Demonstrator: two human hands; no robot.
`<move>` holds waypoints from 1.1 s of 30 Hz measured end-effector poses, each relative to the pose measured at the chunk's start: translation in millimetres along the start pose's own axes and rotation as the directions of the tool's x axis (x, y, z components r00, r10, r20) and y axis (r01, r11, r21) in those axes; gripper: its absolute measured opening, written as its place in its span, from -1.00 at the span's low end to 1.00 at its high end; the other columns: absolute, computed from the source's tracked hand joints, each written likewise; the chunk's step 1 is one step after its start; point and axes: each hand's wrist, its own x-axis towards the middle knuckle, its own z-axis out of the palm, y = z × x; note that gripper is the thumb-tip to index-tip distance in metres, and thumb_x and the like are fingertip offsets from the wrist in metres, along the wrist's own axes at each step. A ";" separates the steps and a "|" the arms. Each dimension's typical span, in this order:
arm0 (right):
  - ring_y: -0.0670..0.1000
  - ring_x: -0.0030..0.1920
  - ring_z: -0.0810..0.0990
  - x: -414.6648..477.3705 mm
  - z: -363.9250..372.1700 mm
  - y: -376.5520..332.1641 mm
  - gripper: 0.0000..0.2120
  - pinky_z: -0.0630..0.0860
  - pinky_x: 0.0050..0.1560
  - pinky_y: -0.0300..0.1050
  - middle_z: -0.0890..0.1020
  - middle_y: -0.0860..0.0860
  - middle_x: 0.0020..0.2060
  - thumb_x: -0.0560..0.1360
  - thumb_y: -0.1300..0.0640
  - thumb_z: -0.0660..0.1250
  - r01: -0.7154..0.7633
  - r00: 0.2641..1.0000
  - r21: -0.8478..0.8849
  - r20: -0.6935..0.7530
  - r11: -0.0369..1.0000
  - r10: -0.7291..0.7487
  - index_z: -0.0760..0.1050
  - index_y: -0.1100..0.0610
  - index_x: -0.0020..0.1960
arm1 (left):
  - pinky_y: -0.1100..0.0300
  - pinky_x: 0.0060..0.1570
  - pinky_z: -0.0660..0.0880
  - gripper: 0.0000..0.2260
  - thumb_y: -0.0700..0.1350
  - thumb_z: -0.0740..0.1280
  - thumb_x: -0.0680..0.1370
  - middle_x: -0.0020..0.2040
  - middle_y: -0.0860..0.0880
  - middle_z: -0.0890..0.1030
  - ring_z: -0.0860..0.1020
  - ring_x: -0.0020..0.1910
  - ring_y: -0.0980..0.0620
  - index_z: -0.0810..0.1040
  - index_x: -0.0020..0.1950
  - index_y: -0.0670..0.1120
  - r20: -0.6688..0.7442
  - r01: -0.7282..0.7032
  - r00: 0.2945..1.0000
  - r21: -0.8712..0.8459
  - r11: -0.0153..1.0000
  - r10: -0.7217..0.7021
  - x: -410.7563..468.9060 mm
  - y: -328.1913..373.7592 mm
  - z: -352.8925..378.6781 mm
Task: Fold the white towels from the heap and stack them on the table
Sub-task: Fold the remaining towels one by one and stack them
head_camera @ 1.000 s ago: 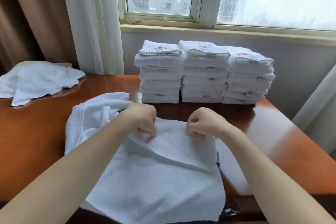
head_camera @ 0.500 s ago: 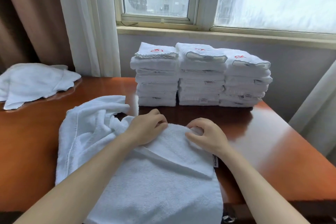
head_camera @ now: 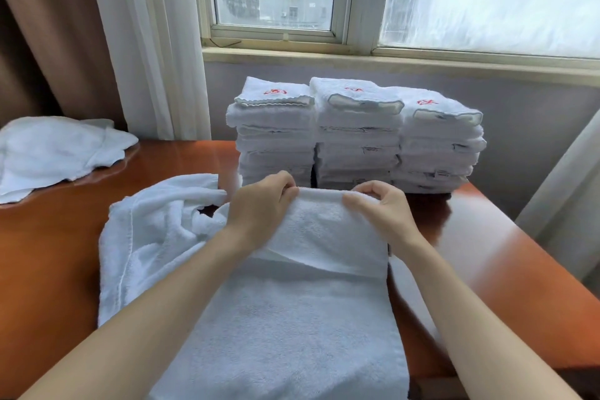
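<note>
Left hand (head_camera: 259, 208): pinches the far folded edge of the towel (head_camera: 292, 318) near its left corner, fingers curled over the fold.
Right hand (head_camera: 383, 214): pinches the same edge near the right corner.
Towel: lies on the bench (head_camera: 503, 253) in front of me, far part doubled back toward me; the near end runs out of the picture, so I cannot tell if it hangs over.
Step, in my judgement: an early fold; the towel is not yet small enough for the stacks (head_camera: 357, 133).
Risk of crooked fold: if one hand pulls more than the other, the edges do not meet and the fold becomes slanted.
Risk from second towel (head_camera: 156, 230): it lies crumpled and touches the left side of my towel; my left hand can drag it along.
Risk for stacks: the three stand just behind my hands; a push forward can knock one and make it lean.
Risk of sliding: the bench top is glossy; if much cloth hangs at the near side, its weight can pull the towel away when I let go.
Heap (head_camera: 55, 149): at the far left of the bench, well apart from my hands.
</note>
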 end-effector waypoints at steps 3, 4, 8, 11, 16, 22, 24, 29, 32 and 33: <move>-0.23 -0.25 0.59 9.9 -6.0 3.8 -0.92 0.49 -0.30 -0.39 0.68 -0.11 -0.22 0.38 0.10 0.52 0.003 0.997 -0.049 -0.071 0.999 -0.007 0.65 0.02 -0.14 | 0.15 -0.28 0.25 -0.88 -0.01 0.25 0.65 -0.15 0.12 0.57 0.48 -0.26 0.05 0.54 0.03 -0.01 0.046 0.006 0.999 0.015 1.000 -0.006 3.3 5.0 6.9; -0.18 -0.20 0.59 13.1 -7.8 6.5 -0.92 0.49 -0.26 -0.36 0.68 -0.09 -0.17 0.40 0.13 0.50 -0.001 0.996 -0.091 -0.086 0.996 -0.007 0.65 0.02 -0.11 | 0.14 -0.28 0.27 -0.88 -0.02 0.24 0.65 -0.10 0.10 0.60 0.53 -0.21 0.00 0.54 0.06 -0.01 0.074 0.005 0.997 0.012 1.000 -0.006 2.9 6.0 9.9; -0.02 0.05 0.58 21.4 -9.8 18.1 -0.82 0.46 -0.10 -0.21 0.65 -0.04 0.02 0.52 0.23 0.32 -0.035 0.996 -0.285 -0.091 0.958 0.009 0.61 0.07 0.06 | 0.04 -0.13 0.50 -0.78 -0.10 0.25 0.61 0.14 0.04 0.59 0.60 -0.03 -0.09 0.53 0.24 -0.01 0.220 -0.061 0.974 -0.005 0.998 0.061 -4.7 7.4 21.4; 0.05 0.23 0.50 16.7 -7.4 22.2 -0.68 0.47 0.10 -0.09 0.59 0.02 0.21 0.55 0.27 0.24 0.025 0.998 -0.545 -0.040 0.838 -0.056 0.56 0.09 0.26 | 0.09 -0.07 0.51 -0.75 -0.02 0.28 0.59 0.32 0.06 0.50 0.58 0.08 -0.06 0.58 0.25 0.04 0.299 -0.150 0.946 0.067 0.986 0.124 -10.0 5.5 31.0; 0.02 0.31 0.48 -0.3 15.6 12.3 -0.64 0.44 0.18 -0.11 0.57 -0.06 0.28 0.55 0.22 0.21 0.210 0.978 -0.664 0.141 0.718 -0.155 0.55 0.02 0.30 | 0.12 0.02 0.45 -0.75 0.05 0.26 0.60 0.43 0.02 0.44 0.50 0.26 -0.05 0.63 0.22 0.11 0.316 -0.174 0.940 0.119 0.978 0.129 -9.8 6.4 39.6; 0.05 0.54 0.16 -25.5 47.1 28.9 -0.56 0.06 0.52 0.01 0.29 0.06 0.53 0.67 0.04 0.01 0.314 0.913 -0.758 0.406 0.572 0.038 0.27 0.11 0.52 | 0.13 -0.10 0.47 -0.78 -0.10 0.24 0.62 0.19 0.08 0.56 0.58 0.06 -0.03 0.66 0.14 0.04 0.276 -0.078 0.959 0.032 0.996 0.066 -6.3 3.8 25.5; -0.01 0.59 0.00 -24.8 43.3 33.3 -0.49 -0.12 0.54 -0.02 0.11 0.02 0.60 0.68 -0.04 -0.04 0.331 0.904 -0.778 0.423 0.535 0.056 0.10 0.07 0.60 | 0.13 -0.13 0.43 -0.78 -0.07 0.23 0.62 0.12 0.06 0.59 0.59 0.00 -0.04 0.66 0.13 0.02 0.238 -0.087 0.969 0.088 0.992 0.064 -6.7 2.2 19.2; -0.03 0.60 -0.05 -9.2 23.9 28.2 -0.48 -0.14 0.55 0.00 0.03 0.00 0.62 0.68 0.04 -0.05 0.316 0.879 -0.785 0.453 0.532 0.146 0.04 0.06 0.62 | 0.08 -0.09 0.47 -0.73 0.02 0.18 0.64 0.00 0.01 0.62 0.56 0.02 -0.03 0.64 0.03 -0.06 0.299 -0.103 0.953 0.163 0.981 0.050 -10.5 6.2 11.7; 0.05 0.58 0.06 -3.6 22.5 17.0 -0.51 -0.02 0.53 0.05 0.15 0.08 0.58 0.63 0.13 0.02 0.265 0.881 -0.798 0.429 0.542 0.200 0.18 0.14 0.56 | 0.07 0.00 0.50 -0.76 0.00 0.22 0.62 0.02 0.05 0.66 0.55 0.07 0.03 0.68 0.04 -0.02 0.358 -0.122 0.930 0.076 0.990 0.087 -13.7 14.0 9.8; 0.08 0.56 0.13 -4.6 26.3 13.6 -0.54 0.07 0.50 0.04 0.24 0.09 0.54 0.60 0.16 0.06 0.246 0.897 -0.789 0.405 0.564 0.175 0.28 0.16 0.50 | 0.10 0.01 0.49 -0.77 -0.02 0.24 0.61 0.04 0.07 0.67 0.56 0.08 0.05 0.69 0.05 0.01 0.366 -0.121 0.926 0.047 0.992 0.096 -14.9 16.8 9.0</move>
